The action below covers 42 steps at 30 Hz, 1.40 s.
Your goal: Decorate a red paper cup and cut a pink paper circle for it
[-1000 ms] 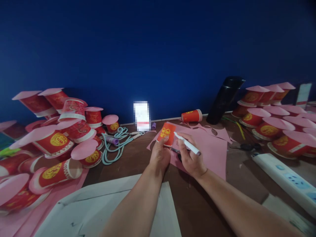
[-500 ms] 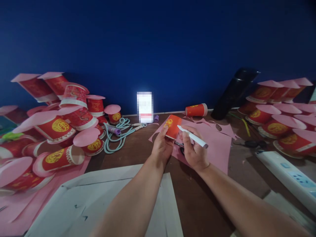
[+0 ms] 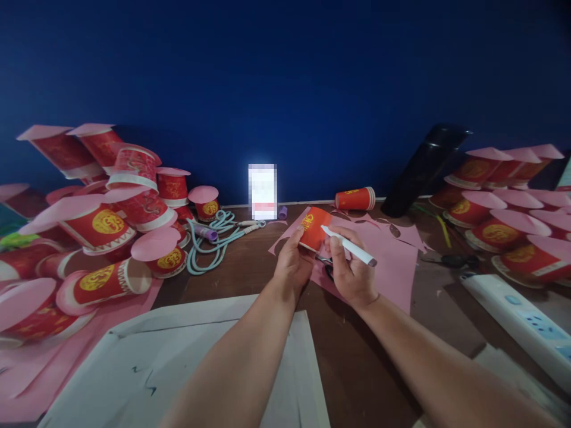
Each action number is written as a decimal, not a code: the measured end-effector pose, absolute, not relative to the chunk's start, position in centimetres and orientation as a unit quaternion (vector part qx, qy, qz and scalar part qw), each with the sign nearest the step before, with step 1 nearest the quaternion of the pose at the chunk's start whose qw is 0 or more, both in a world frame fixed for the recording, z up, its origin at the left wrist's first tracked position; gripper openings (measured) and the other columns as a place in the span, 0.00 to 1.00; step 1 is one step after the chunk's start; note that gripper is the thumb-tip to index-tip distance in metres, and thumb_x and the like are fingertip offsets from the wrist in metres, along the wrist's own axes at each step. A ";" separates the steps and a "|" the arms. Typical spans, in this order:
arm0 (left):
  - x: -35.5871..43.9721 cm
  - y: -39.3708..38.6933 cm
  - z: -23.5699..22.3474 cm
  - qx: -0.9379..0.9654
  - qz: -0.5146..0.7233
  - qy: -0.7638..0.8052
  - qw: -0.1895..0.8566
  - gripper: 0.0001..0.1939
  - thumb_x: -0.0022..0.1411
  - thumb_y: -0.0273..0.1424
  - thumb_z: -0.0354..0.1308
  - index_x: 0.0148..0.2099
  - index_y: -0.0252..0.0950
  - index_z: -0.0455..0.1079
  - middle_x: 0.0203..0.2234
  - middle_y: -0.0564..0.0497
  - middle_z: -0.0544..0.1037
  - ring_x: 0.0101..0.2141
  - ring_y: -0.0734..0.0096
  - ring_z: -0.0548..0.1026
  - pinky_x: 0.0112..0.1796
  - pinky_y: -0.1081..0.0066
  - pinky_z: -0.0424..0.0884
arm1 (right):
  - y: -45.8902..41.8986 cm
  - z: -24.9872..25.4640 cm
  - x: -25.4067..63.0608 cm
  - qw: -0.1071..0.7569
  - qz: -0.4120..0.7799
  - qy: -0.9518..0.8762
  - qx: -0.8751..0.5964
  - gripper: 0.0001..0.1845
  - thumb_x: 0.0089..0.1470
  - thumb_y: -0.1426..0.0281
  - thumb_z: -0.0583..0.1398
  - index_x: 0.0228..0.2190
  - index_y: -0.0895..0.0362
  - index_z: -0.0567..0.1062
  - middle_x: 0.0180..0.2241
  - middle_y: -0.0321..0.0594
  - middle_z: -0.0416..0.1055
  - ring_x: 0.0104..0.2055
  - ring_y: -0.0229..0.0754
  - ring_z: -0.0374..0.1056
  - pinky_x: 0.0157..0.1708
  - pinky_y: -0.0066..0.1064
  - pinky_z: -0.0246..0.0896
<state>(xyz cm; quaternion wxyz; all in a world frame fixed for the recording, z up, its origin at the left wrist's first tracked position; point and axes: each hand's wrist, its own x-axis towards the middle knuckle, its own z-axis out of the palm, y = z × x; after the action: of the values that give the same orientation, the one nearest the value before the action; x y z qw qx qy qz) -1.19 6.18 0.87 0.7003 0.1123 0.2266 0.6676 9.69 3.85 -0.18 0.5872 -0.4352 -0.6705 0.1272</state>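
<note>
My left hand (image 3: 293, 257) is closed around a red paper cup (image 3: 317, 224) with yellow lettering, holding it tilted above the table. In my right hand (image 3: 354, 267) is a white marker (image 3: 352, 245), its tip at the right side of the cup; whether it touches, I cannot tell. Below both hands lies a pink paper sheet (image 3: 395, 279) with cut-out curves. Scissors (image 3: 328, 267) rest on it, partly hidden by my right hand. Behind the sheet, a stack of red paper cups (image 3: 355, 198) lies on its side.
Many red cups with pink paper discs pile up at left (image 3: 102, 226) and right (image 3: 495, 229). A pale blue cord (image 3: 209, 258), a bright phone-like screen (image 3: 263, 193), a black bottle (image 3: 423, 172), a power strip (image 3: 517, 315) and a white board (image 3: 178, 356) surround the work area.
The view has shifted slightly. Both hands keep their hold on the cup and marker, nearly in the same place.
</note>
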 end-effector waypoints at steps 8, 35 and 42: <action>-1.1 6.2 0.7 0.097 0.677 0.226 0.694 0.04 0.56 0.25 0.60 0.35 0.33 0.74 0.30 0.50 0.80 0.30 0.74 0.77 0.39 0.74 0.71 | 3.9 -0.1 9.6 0.584 0.122 -0.671 -0.440 0.14 0.61 0.66 0.54 0.47 0.55 0.70 0.39 0.44 0.74 0.41 0.44 0.71 0.42 0.40 0.69; -0.8 6.2 0.8 0.101 0.675 0.231 0.694 0.05 0.56 0.25 0.60 0.37 0.32 0.74 0.31 0.49 0.80 0.33 0.72 0.78 0.40 0.72 0.72 | 4.1 -0.5 9.8 0.574 0.144 -0.672 -0.445 0.15 0.62 0.64 0.53 0.49 0.54 0.70 0.34 0.42 0.73 0.39 0.44 0.71 0.40 0.39 0.69; -0.8 6.3 0.8 0.096 0.672 0.256 0.688 0.05 0.56 0.25 0.60 0.37 0.32 0.74 0.33 0.47 0.80 0.38 0.67 0.78 0.44 0.68 0.71 | 4.1 -0.3 9.8 0.579 0.126 -0.671 -0.446 0.15 0.62 0.63 0.53 0.47 0.54 0.70 0.34 0.42 0.73 0.39 0.44 0.71 0.41 0.40 0.69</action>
<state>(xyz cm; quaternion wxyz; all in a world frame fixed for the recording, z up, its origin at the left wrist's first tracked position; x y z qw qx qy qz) -0.81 6.26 0.83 0.6883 0.0957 0.2557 0.6721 9.80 4.14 -0.33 0.5793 -0.4458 -0.6707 0.1258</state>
